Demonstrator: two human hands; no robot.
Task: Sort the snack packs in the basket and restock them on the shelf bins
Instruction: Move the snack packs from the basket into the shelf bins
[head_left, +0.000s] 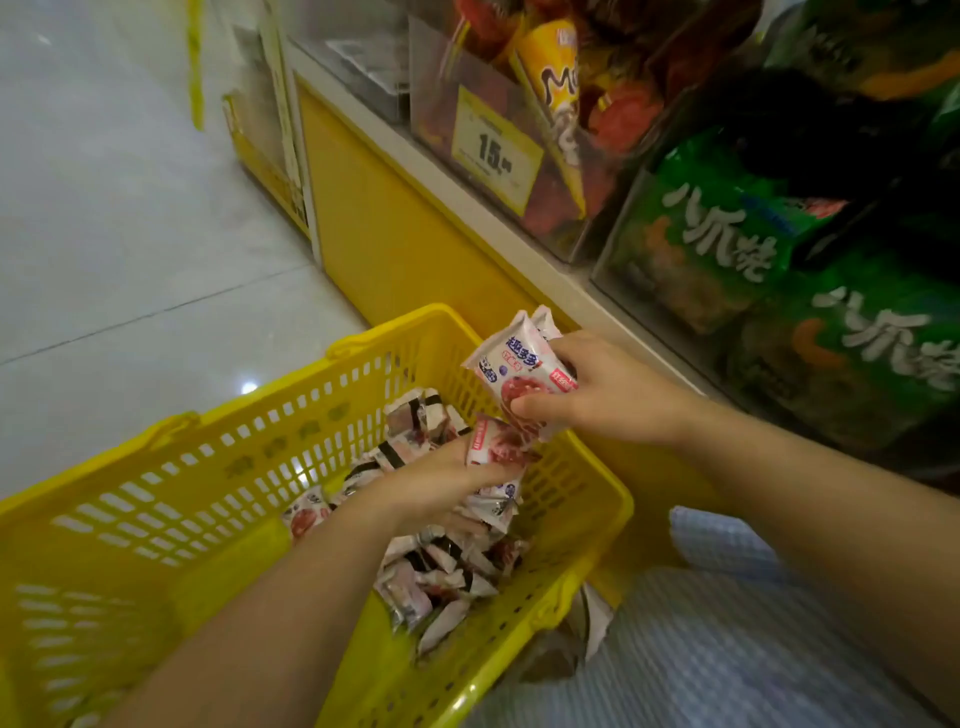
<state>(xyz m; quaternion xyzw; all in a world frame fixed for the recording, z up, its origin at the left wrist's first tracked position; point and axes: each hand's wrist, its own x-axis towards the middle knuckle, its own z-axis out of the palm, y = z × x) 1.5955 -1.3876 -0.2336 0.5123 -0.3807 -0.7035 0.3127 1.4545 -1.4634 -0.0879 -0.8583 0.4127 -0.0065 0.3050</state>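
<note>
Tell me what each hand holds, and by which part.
Right hand grips a few snack packs by their lower end, thumb on the front. Left hand holds one pack around its lower part.

Gripping a small stack of pink-and-white snack packs (519, 364) in the right hand (602, 397) above the yellow basket (260, 441), just below the shelf bins (563, 223); pinching another pack (491, 447) in the left hand (431, 486) over loose packs (441, 571) lying inside.

garment (727, 649): pale blue-and-white fabric, below right grip (597, 395)
pattern: fine stripes; small check on the fold nearest that grip
forearms: bare behind right grip and left grip (431, 483)
</note>
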